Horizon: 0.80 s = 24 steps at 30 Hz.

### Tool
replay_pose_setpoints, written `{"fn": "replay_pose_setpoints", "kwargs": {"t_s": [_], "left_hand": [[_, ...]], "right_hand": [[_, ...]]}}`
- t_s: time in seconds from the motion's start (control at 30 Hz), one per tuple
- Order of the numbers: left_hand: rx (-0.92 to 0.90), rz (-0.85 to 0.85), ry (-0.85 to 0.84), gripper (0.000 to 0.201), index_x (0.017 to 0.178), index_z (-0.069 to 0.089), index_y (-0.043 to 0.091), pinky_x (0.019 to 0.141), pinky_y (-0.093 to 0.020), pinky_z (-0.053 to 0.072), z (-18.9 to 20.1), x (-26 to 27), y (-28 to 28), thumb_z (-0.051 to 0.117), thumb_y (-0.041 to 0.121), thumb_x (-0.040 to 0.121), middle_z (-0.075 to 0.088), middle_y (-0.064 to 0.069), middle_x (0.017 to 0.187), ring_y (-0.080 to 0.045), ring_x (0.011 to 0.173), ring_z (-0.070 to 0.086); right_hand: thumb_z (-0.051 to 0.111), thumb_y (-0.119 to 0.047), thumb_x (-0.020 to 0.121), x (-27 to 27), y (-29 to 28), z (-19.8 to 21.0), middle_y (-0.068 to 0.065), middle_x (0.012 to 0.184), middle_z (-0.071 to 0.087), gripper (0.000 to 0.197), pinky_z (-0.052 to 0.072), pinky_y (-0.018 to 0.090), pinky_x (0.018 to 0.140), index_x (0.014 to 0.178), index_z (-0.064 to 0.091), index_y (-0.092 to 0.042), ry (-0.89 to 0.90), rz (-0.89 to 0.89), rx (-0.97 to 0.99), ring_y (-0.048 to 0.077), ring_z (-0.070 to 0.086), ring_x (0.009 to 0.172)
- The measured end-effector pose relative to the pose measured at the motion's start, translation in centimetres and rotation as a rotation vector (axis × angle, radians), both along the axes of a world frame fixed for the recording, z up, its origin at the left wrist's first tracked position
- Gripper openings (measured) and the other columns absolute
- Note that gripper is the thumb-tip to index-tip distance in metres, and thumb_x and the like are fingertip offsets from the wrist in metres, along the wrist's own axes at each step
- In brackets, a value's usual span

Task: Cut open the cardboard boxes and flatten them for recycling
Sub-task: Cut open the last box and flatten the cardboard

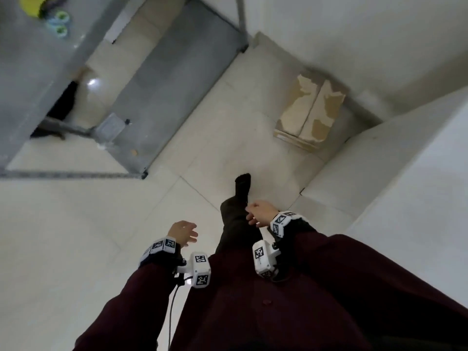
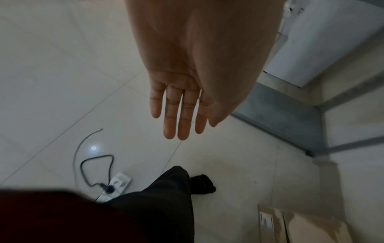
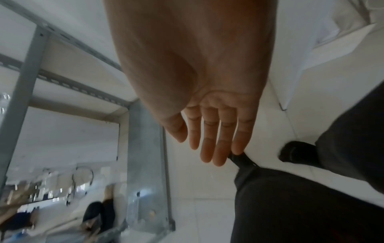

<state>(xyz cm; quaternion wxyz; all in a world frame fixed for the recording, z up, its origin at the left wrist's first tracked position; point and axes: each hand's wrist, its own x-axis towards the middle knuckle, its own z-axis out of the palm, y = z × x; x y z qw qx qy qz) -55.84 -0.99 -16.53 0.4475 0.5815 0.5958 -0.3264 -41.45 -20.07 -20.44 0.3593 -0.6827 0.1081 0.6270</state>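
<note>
Box (image 1: pixel 310 115) (its top paper torn) sits on the floor (image 1: pixel 76 236) by the wall, well apart from your left hand (image 1: pixel 182 232) and right hand (image 1: pixel 260 213), both empty, fingers straight and loosely together.

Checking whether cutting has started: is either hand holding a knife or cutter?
No, the left hand and right hand both show straight, bare fingers with nothing in them.
</note>
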Motion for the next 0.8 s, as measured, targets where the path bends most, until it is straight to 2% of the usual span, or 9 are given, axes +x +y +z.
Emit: {"fn": "replay_pose_setpoints", "kwargs": {"t_s": [0.17,0.23,0.37,0.43,0.5,0.6,0.67,0.7,0.8], "left_hand": [[0.056,-0.299,-0.127,0.019,0.105,0.059,-0.003,0.047,-0.019,0.038,-2.1,11.1,5.2,0.049,0.010,0.096,0.059,-0.006,0.068,-0.018,0.057,0.055],[0.046,-0.378,-0.191,0.016,0.103,0.060,-0.001,0.040,-0.011,0.037,-3.2,15.5,5.8,0.050,0.009,0.095,0.058,-0.007,0.067,-0.018,0.056,0.054],[-0.048,-0.546,-0.189,0.011,0.095,0.059,0.008,0.050,-0.023,0.038,-7.3,23.6,5.4,0.052,0.017,0.094,0.062,-0.003,0.068,-0.016,0.055,0.058],[-0.091,-0.596,-0.167,0.010,0.093,0.058,0.011,0.054,-0.025,0.038,-10.4,27.5,4.8,0.051,0.018,0.094,0.063,-0.003,0.069,-0.018,0.058,0.059],[-0.111,-0.630,-0.157,0.011,0.088,0.058,0.012,0.054,-0.025,0.037,-14.3,31.6,3.8,0.050,0.016,0.094,0.062,-0.005,0.070,-0.019,0.059,0.058],[-0.118,-0.668,-0.188,0.011,0.090,0.058,0.010,0.051,-0.023,0.038,-21.3,37.2,2.0,0.049,0.015,0.094,0.061,-0.005,0.068,-0.017,0.056,0.057],[-0.129,-0.701,-0.211,0.011,0.096,0.058,0.007,0.048,-0.017,0.040,-26.7,40.5,0.7,0.050,0.015,0.095,0.061,-0.006,0.069,-0.014,0.054,0.058],[-0.133,-0.710,-0.216,0.011,0.097,0.057,0.007,0.049,-0.017,0.040,-29.4,42.0,0.2,0.050,0.016,0.095,0.062,-0.007,0.071,-0.016,0.057,0.059],[-0.125,-0.691,-0.231,0.011,0.100,0.056,0.012,0.073,-0.031,0.049,-37.5,45.4,-1.3,0.056,0.022,0.093,0.066,-0.019,0.098,-0.033,0.090,0.065]], "right_hand": [[0.039,-0.012,0.097,8.7,2.3,-2.2,0.006,0.064,0.050,0.026,0.034,0.020,0.038,0.072,0.046,-0.014,0.001,-0.420,-0.065,0.013,0.048,0.045],[0.037,-0.013,0.097,11.9,1.1,-4.1,0.008,0.067,0.047,0.027,0.035,0.025,0.043,0.073,0.047,-0.011,0.089,-0.563,-0.098,0.017,0.046,0.051],[0.044,-0.015,0.096,16.4,-2.4,-8.1,0.004,0.067,0.058,0.008,0.046,0.025,0.050,0.092,0.051,-0.014,-0.037,-0.663,-0.243,0.016,0.056,0.054],[0.040,-0.015,0.098,19.0,-4.9,-11.1,0.002,0.054,0.061,0.021,0.046,0.017,0.040,0.082,0.052,-0.014,0.039,-0.749,-0.252,0.012,0.058,0.041],[0.036,-0.017,0.099,22.0,-7.3,-15.4,0.005,0.062,0.058,0.028,0.045,0.014,0.037,0.076,0.050,-0.016,0.071,-0.832,-0.270,0.010,0.058,0.038],[0.044,-0.018,0.094,26.8,-9.7,-22.5,0.007,0.088,0.056,0.015,0.053,0.027,0.066,0.084,0.054,-0.017,-0.084,-0.724,-0.374,0.020,0.061,0.071],[0.046,-0.020,0.092,29.7,-10.6,-26.6,0.018,0.111,0.060,0.025,0.050,0.032,0.082,0.110,0.058,-0.008,-0.214,-0.660,-0.465,0.031,0.060,0.100],[0.048,-0.021,0.092,30.9,-10.9,-28.5,0.018,0.122,0.058,0.033,0.046,0.029,0.083,0.121,0.054,-0.006,-0.249,-0.657,-0.492,0.031,0.057,0.111],[0.060,-0.027,0.088,33.0,-11.8,-34.2,0.013,0.136,0.048,0.055,0.041,0.028,0.090,0.137,0.039,-0.010,-0.291,-0.739,-0.541,0.028,0.050,0.122]]}}
